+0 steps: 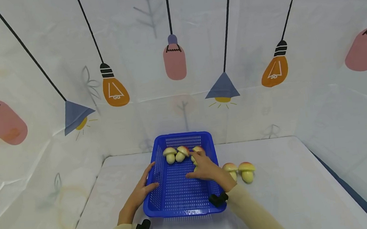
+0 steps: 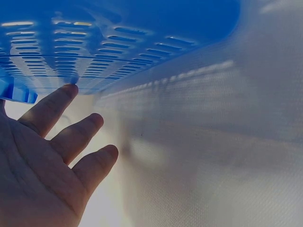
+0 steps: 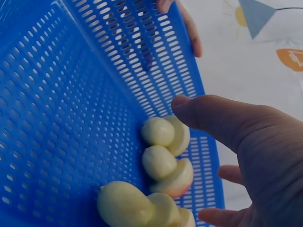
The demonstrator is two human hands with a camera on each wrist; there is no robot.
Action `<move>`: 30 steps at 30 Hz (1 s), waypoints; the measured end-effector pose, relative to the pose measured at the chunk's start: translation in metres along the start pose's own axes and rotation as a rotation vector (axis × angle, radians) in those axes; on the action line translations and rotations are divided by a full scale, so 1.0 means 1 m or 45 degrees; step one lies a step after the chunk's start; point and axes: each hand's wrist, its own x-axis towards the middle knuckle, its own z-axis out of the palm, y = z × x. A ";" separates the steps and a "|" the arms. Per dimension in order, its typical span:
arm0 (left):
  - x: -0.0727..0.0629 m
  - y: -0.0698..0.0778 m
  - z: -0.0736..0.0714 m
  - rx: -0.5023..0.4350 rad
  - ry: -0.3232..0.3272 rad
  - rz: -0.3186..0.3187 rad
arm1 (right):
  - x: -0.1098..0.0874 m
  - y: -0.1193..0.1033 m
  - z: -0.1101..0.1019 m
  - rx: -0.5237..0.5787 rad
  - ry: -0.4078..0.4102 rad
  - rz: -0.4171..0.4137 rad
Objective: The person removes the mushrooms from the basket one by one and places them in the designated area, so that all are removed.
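Note:
A blue perforated plastic basket (image 1: 183, 213) stands in the middle of the white table. At its left rim, my left hand (image 1: 137, 195) grips the side, thumb inside and fingers outside. Two toy mushrooms (image 1: 170, 155) (image 1: 182, 153) with pale stems and reddish-yellow caps lie against the far wall inside. Over the right side, my right hand (image 1: 206, 168) reaches in with thumb and fingers spread, partly covering another mushroom (image 1: 198, 149). In the right wrist view nothing shows in the right hand (image 3: 272, 156), whose thumb is near the mushrooms (image 3: 158, 131).
Two more mushrooms (image 1: 230, 168) (image 1: 247, 171) lie on the table (image 1: 286, 185) just right of the basket, beside the right wrist. Behind the table's far edge hangs a pale sheet (image 1: 157, 117) printed with lamps and bulbs.

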 end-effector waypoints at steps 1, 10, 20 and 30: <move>0.000 0.000 0.000 -0.004 0.001 0.001 | 0.001 0.000 0.001 -0.004 -0.007 0.005; -0.002 0.000 -0.001 -0.002 -0.003 0.017 | 0.001 -0.003 0.005 0.003 -0.048 -0.050; -0.001 0.000 0.000 -0.012 0.006 -0.010 | 0.004 0.000 0.008 0.027 -0.157 -0.200; -0.001 0.001 0.000 -0.008 -0.001 0.003 | 0.009 0.001 0.013 0.070 -0.191 -0.268</move>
